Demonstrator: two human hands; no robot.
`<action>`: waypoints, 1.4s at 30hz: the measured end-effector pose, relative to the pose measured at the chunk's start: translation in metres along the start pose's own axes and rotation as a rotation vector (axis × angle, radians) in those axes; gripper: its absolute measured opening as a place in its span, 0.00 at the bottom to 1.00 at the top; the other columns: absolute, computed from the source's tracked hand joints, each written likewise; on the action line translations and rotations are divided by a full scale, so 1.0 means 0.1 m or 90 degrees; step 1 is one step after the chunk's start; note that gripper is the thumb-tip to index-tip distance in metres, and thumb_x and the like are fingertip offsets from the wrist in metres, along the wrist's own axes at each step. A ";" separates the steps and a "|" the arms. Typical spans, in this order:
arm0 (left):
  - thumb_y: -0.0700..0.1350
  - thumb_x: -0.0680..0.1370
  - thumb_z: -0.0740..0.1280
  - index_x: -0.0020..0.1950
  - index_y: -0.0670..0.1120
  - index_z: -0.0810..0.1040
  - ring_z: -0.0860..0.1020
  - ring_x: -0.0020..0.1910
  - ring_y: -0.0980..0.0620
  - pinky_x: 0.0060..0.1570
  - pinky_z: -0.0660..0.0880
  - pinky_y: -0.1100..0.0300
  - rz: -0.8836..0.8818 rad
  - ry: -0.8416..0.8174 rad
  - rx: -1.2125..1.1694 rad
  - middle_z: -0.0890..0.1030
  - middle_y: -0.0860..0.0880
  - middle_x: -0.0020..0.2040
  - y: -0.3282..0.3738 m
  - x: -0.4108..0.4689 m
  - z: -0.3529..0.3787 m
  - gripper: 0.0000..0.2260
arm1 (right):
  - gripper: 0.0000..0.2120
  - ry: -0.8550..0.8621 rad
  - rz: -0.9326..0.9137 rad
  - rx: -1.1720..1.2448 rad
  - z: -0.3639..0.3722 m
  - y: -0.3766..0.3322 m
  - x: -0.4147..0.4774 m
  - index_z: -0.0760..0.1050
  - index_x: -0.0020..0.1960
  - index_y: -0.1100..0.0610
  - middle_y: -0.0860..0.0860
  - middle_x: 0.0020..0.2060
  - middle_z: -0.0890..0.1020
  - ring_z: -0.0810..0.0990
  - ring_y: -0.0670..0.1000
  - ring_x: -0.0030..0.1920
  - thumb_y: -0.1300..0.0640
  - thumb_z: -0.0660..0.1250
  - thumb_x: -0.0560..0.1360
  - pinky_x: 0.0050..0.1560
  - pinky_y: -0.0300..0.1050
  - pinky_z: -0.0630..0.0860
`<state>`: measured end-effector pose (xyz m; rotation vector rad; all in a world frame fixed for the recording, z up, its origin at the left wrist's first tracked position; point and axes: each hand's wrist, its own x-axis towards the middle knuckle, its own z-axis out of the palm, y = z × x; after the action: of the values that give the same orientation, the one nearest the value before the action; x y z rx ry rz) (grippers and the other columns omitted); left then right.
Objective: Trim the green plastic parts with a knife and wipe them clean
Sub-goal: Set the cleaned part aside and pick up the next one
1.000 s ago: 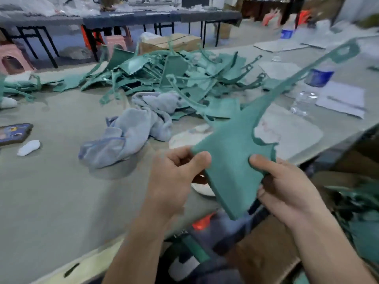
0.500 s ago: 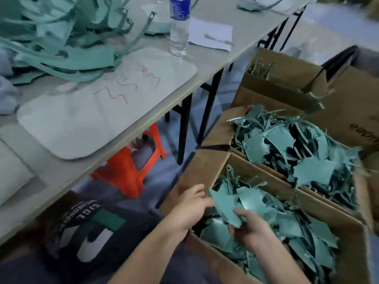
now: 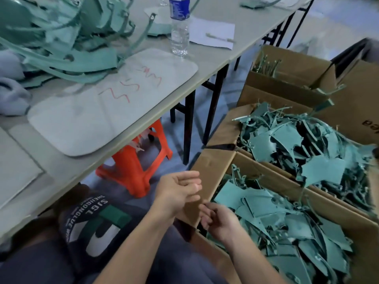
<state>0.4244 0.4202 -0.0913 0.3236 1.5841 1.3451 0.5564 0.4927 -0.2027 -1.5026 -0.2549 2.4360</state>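
1. Head view looks down past the edge of the surface (image 3: 256,21) to the floor, where open cardboard boxes stand to the right of the person's lap.
2. Both hands hang in the air between lap and boxes, holding nothing. The left hand (image 3: 178,191) is turned palm up with its fingers loosely bent. The right hand (image 3: 220,222) sits just below and to the right of it, fingers slack and half curled, over the near corner of the nearest box (image 3: 207,167). They are close together; I cannot tell whether they touch.
3. The nearest box is filled with green plastic parts (image 3: 266,203), flat angular pieces lying jumbled across one another.
4. A second box (image 3: 223,128) stands right behind it and is heaped with more green pieces (image 3: 320,169), thin strips among them.
5. A third box (image 3: 287,95) stands farther back, with a few thin greenish strips showing at its far inner corner.
6. On the surface, a tangled heap of green parts (image 3: 67,60) with long curved arms lies at the upper left, its near edge overlapping a pale pad (image 3: 92,124) marked with red scribbles.
7. A clear water bottle (image 3: 180,31) with a blue label stands upright just beyond the pad, beside a white sheet of paper (image 3: 212,31).
8. A grey cloth (image 3: 12,95) is bunched at the left edge, against the heap.
9. An orange stool (image 3: 133,169) stands on the floor under the surface.
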 end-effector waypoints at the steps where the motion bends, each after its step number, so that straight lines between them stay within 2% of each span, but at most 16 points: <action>1: 0.29 0.74 0.72 0.55 0.41 0.84 0.85 0.38 0.54 0.34 0.80 0.63 0.019 0.019 -0.022 0.86 0.43 0.44 0.09 -0.03 -0.04 0.13 | 0.08 -0.046 -0.016 -0.016 0.18 0.00 -0.10 0.77 0.52 0.60 0.52 0.27 0.78 0.71 0.47 0.22 0.66 0.60 0.81 0.23 0.35 0.66; 5: 0.37 0.76 0.73 0.48 0.41 0.85 0.80 0.25 0.49 0.25 0.77 0.61 0.123 0.054 -0.082 0.83 0.39 0.34 0.52 -0.17 -0.20 0.02 | 0.08 -0.321 -0.127 -0.099 0.97 -0.20 -0.60 0.80 0.53 0.64 0.50 0.31 0.76 0.74 0.47 0.31 0.64 0.65 0.77 0.38 0.39 0.73; 7: 0.37 0.79 0.71 0.42 0.43 0.86 0.79 0.25 0.47 0.25 0.78 0.60 0.196 0.078 -0.099 0.82 0.38 0.32 0.77 -0.23 -0.39 0.07 | 0.15 -0.448 -0.159 -0.157 1.40 -0.32 -0.83 0.77 0.58 0.72 0.51 0.35 0.74 0.72 0.47 0.34 0.63 0.66 0.76 0.38 0.39 0.73; 10: 0.33 0.80 0.67 0.39 0.47 0.87 0.82 0.31 0.46 0.31 0.80 0.58 0.269 0.155 -0.122 0.84 0.37 0.37 1.18 -0.35 -0.85 0.15 | 0.17 -0.529 -0.182 -0.251 2.02 -0.38 -1.05 0.80 0.60 0.69 0.56 0.41 0.80 0.77 0.48 0.37 0.63 0.66 0.75 0.37 0.36 0.77; 13: 0.30 0.82 0.62 0.42 0.44 0.86 0.86 0.41 0.45 0.40 0.83 0.52 0.300 0.178 -0.159 0.87 0.41 0.46 1.51 -0.59 -1.45 0.17 | 0.22 -0.618 -0.157 -0.349 2.61 -0.27 -1.12 0.78 0.67 0.65 0.65 0.55 0.82 0.81 0.49 0.38 0.62 0.66 0.74 0.42 0.38 0.80; 16: 0.29 0.80 0.63 0.49 0.46 0.85 0.86 0.49 0.50 0.41 0.82 0.60 0.388 0.281 -0.107 0.87 0.49 0.50 1.67 -0.82 -2.13 0.16 | 0.20 -0.674 -0.155 -0.470 3.26 0.03 -1.13 0.80 0.65 0.62 0.65 0.55 0.83 0.83 0.53 0.40 0.63 0.67 0.73 0.43 0.42 0.80; 19: 0.27 0.77 0.67 0.51 0.45 0.84 0.86 0.46 0.54 0.37 0.81 0.64 0.425 0.407 -0.169 0.88 0.47 0.46 1.71 -0.94 -2.77 0.15 | 0.12 -0.647 -0.194 -0.519 3.86 0.36 -1.04 0.86 0.49 0.60 0.64 0.46 0.85 0.85 0.56 0.39 0.69 0.67 0.72 0.39 0.43 0.81; 24: 0.31 0.76 0.70 0.53 0.41 0.81 0.83 0.33 0.53 0.34 0.81 0.62 0.430 0.602 -0.324 0.86 0.45 0.38 1.65 -0.91 -3.80 0.09 | 0.13 -0.598 -0.324 -0.646 4.80 0.88 -0.87 0.86 0.43 0.59 0.61 0.42 0.86 0.84 0.54 0.41 0.73 0.66 0.74 0.43 0.43 0.82; 27: 0.34 0.79 0.69 0.53 0.39 0.82 0.85 0.35 0.53 0.37 0.81 0.64 0.429 0.777 -0.381 0.86 0.46 0.36 1.56 -0.81 -4.38 0.05 | 0.14 -0.488 -0.591 -0.782 5.33 1.06 -0.69 0.86 0.41 0.51 0.51 0.38 0.87 0.81 0.48 0.39 0.67 0.67 0.74 0.42 0.41 0.76; 29: 0.37 0.79 0.69 0.54 0.41 0.83 0.85 0.41 0.51 0.47 0.82 0.57 0.393 0.913 -0.295 0.86 0.48 0.41 1.43 -0.73 -4.68 0.06 | 0.09 -0.417 -0.769 -0.856 5.65 1.07 -0.62 0.84 0.44 0.48 0.44 0.41 0.86 0.81 0.43 0.39 0.61 0.68 0.76 0.39 0.34 0.73; 31: 0.41 0.77 0.70 0.52 0.49 0.85 0.84 0.47 0.50 0.56 0.80 0.53 0.320 1.016 -0.145 0.85 0.53 0.45 1.34 -0.70 -4.82 0.06 | 0.08 -0.388 -0.847 -0.922 5.96 1.09 -0.55 0.82 0.49 0.46 0.44 0.46 0.86 0.81 0.44 0.41 0.58 0.68 0.76 0.40 0.33 0.72; 32: 0.43 0.77 0.71 0.53 0.50 0.85 0.83 0.49 0.53 0.57 0.78 0.58 0.303 1.037 -0.107 0.84 0.55 0.46 1.32 -0.68 -4.84 0.06 | 0.09 -0.380 -0.859 -0.959 6.11 1.12 -0.50 0.82 0.52 0.46 0.46 0.49 0.86 0.82 0.48 0.45 0.57 0.68 0.75 0.44 0.37 0.72; 34: 0.43 0.77 0.70 0.55 0.50 0.85 0.80 0.45 0.68 0.48 0.71 0.77 0.315 1.033 -0.075 0.83 0.59 0.45 1.30 -0.64 -4.84 0.08 | 0.13 -0.374 -0.852 -1.032 6.42 1.26 -0.40 0.81 0.59 0.51 0.51 0.52 0.85 0.81 0.54 0.52 0.54 0.69 0.75 0.50 0.42 0.70; 36: 0.43 0.77 0.71 0.55 0.50 0.84 0.78 0.42 0.75 0.42 0.67 0.82 0.320 1.020 -0.069 0.84 0.60 0.44 1.29 -0.61 -4.85 0.08 | 0.14 -0.356 -0.799 -1.067 6.72 1.44 -0.28 0.76 0.58 0.53 0.54 0.49 0.84 0.80 0.56 0.50 0.48 0.69 0.75 0.47 0.45 0.69; 39: 0.44 0.77 0.71 0.55 0.51 0.85 0.81 0.48 0.65 0.47 0.70 0.74 0.306 1.014 -0.093 0.85 0.58 0.47 1.26 -0.62 -4.90 0.08 | 0.13 -0.293 -0.706 -1.072 6.99 1.65 -0.07 0.72 0.45 0.57 0.55 0.44 0.81 0.79 0.56 0.42 0.47 0.68 0.76 0.39 0.48 0.71; 42: 0.43 0.76 0.71 0.53 0.52 0.84 0.83 0.51 0.56 0.56 0.77 0.59 0.302 0.998 -0.142 0.86 0.57 0.47 1.23 -0.62 -4.97 0.07 | 0.11 -0.306 -0.648 -1.018 7.10 1.78 0.06 0.79 0.44 0.62 0.59 0.42 0.84 0.81 0.59 0.42 0.54 0.66 0.78 0.46 0.56 0.80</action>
<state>0.0112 0.1233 -0.0087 -0.7671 2.6018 2.3574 -0.1045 0.3197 0.0587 -0.5157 -2.6196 1.3798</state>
